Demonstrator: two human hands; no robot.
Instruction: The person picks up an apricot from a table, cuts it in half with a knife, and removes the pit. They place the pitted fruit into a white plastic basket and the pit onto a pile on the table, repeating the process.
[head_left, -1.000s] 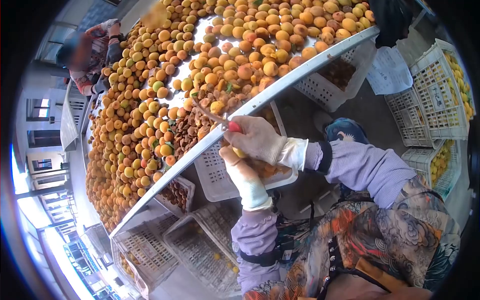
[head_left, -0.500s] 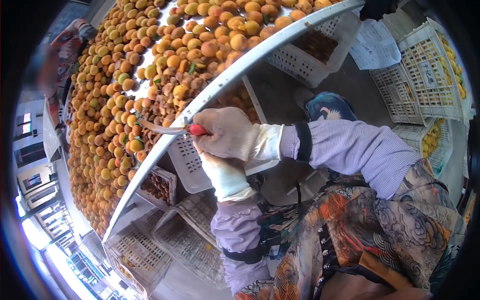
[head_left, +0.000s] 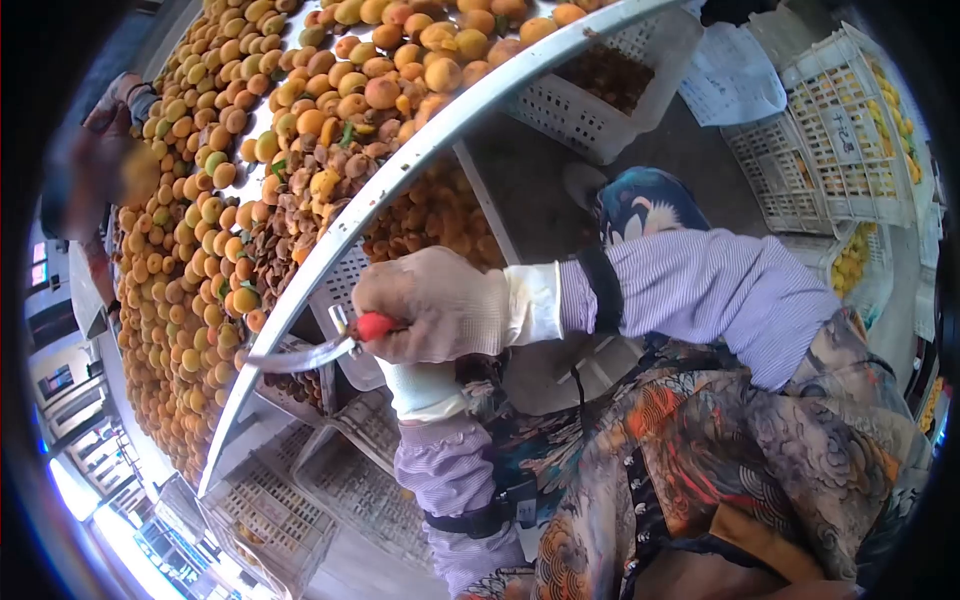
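My right hand (head_left: 435, 303), in a pale knitted glove, is closed around the red handle of a curved-blade knife (head_left: 375, 326). The silvery blade points left and crosses in front of the table's white rim. Below it my left hand (head_left: 420, 388), also gloved, is mostly covered by the right; only its wrist and cuff show, so its fingers are hidden. Many orange-yellow apricots (head_left: 380, 92) are spread over the white table (head_left: 400, 170), and a heap of brownish cut pieces (head_left: 300, 195) lies near its edge.
Under the rim stands a white crate holding brownish fruit (head_left: 435, 225); another crate (head_left: 575, 125) is farther right. Stacked crates of yellow fruit (head_left: 845, 140) stand at the right, and more crates (head_left: 360, 490) at lower left. A person (head_left: 85, 190) is across the table.
Both hands have moved down, away from the table's rim. The knife has swung, its blade now sloping lower left. The view has shifted slightly.
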